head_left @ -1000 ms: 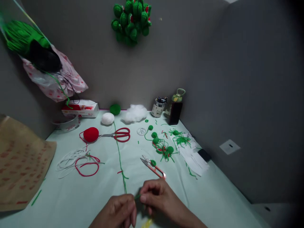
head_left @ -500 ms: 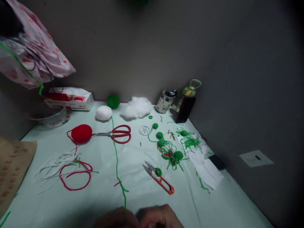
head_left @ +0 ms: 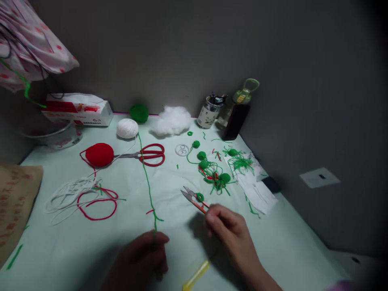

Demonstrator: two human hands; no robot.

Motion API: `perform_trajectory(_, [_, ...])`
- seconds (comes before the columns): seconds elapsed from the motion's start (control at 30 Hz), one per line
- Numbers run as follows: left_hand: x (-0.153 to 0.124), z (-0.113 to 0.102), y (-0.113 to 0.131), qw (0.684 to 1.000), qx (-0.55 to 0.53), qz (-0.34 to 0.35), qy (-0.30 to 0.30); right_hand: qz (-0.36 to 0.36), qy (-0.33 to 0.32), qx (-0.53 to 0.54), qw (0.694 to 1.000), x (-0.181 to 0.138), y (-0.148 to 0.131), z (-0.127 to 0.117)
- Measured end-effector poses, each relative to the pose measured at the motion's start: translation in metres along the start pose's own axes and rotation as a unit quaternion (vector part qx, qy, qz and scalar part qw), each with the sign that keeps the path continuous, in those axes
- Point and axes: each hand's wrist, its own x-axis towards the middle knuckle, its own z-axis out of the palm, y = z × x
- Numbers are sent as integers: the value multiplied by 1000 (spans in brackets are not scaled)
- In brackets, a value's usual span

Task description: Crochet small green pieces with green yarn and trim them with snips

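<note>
My left hand (head_left: 144, 258), dark and partly cut off at the bottom edge, is closed on a strand of green yarn (head_left: 148, 186). That strand runs up the table to the green ball (head_left: 139, 113). To its right, my right hand (head_left: 230, 230) has its fingers closed at the handle end of the orange thread snips (head_left: 194, 201), which lie with blades pointing up-left. A small green yarn ring (head_left: 199, 197) rests by the snips. Below my right hand is a yellow-handled tool (head_left: 196, 276) with a thin shaft; whether it touches the table is unclear.
Red-handled scissors (head_left: 151, 155), a red yarn ball (head_left: 100, 154) and a white one (head_left: 127, 128) lie left of centre. White stuffing (head_left: 171, 121), a pen cup (head_left: 208, 113) and a bottle (head_left: 244, 97) line the wall. Green crocheted pieces (head_left: 214, 176) lie to the right.
My right hand has moved away from my left, up and right onto the snips' handles. The yellow-handled tool has come into view. The camera view has tilted down.
</note>
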Motion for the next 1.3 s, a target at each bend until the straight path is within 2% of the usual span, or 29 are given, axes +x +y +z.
perform_trajectory(0.07, [-1, 1, 0, 1000, 14, 23, 13, -39, 40, -33, 998, 0, -7, -8])
perform_trajectory(0.1, [-1, 1, 0, 999, 16, 34, 11, -61, 34, -58, 996, -1, -10, -12])
perform_trajectory(0.13, [-2, 0, 1, 999, 20, 43, 5, -86, 6, -90, 992, -4, -14, -15])
perform_trajectory(0.2, [-4, 1, 5, 998, 27, 55, 5, -141, -111, -182, 967, -14, -19, -18])
perform_trajectory(0.27, [-6, 3, 8, 998, 27, 58, 10, -195, -241, -306, 900, -28, -20, -17])
perform_trajectory(0.3, [-8, 5, 8, 998, 23, 60, 13, -219, -275, -373, 859, -35, -18, -14])
perform_trajectory(0.33, [-9, 7, 8, 998, 18, 66, 15, -244, -289, -436, 817, -41, -14, -11])
perform_trajectory(0.4, [-10, 12, 6, 997, 7, 80, 12, -293, -268, -534, 747, -49, -5, -3])
perform_trajectory(0.47, [-11, 15, 4, 995, -2, 96, 4, -329, -259, -559, 716, -52, 0, 1])
perform_trajectory(0.5, [-12, 15, 4, 995, -6, 101, -2, -333, -260, -561, 712, -51, 0, 1])
perform_trajectory(0.57, [-16, 14, 6, 994, -10, 112, -7, -304, -261, -547, 736, -48, -7, -5])
perform_trajectory(0.6, [-20, 13, 8, 993, -8, 118, -4, -275, -252, -528, 763, -47, -12, -9])
perform_trajectory(0.67, [-29, 9, 15, 991, 5, 134, 3, -221, -220, -446, 839, -45, -26, -18])
perform_trajectory(0.73, [-39, 7, 22, 988, 23, 151, 0, -176, -186, -306, 917, -46, -38, -25])
perform_trajectory(0.8, [-48, 9, 30, 986, 42, 161, -20, -119, -160, -130, 971, -49, -47, -26])
perform_trajectory(0.87, [-52, 16, 38, 981, 76, 169, -53, -77, -150, -2, 986, -53, -52, -22])
perform_trajectory(0.97, [-50, 33, 49, 953, 177, 224, -104, -82, -112, 25, 990, -53, -55, -8])
perform_trajectory(1.0, [-47, 39, 52, 931, 222, 263, -122, -93, -87, 17, 992, -52, -54, -4])
perform_trajectory(1.1, [-37, 55, 57, 838, 331, 393, -182, -135, -48, 6, 990, -46, -51, 4])
perform_trajectory(1.17, [-31, 62, 57, 803, 355, 428, -215, -151, -40, 9, 988, -45, -49, 5])
perform_trajectory(1.23, [-28, 69, 57, 806, 356, 411, -232, -143, -35, 23, 989, -45, -49, 3])
perform_trajectory(1.3, [-26, 74, 56, 844, 331, 355, -228, -121, -29, 57, 991, -45, -49, -1])
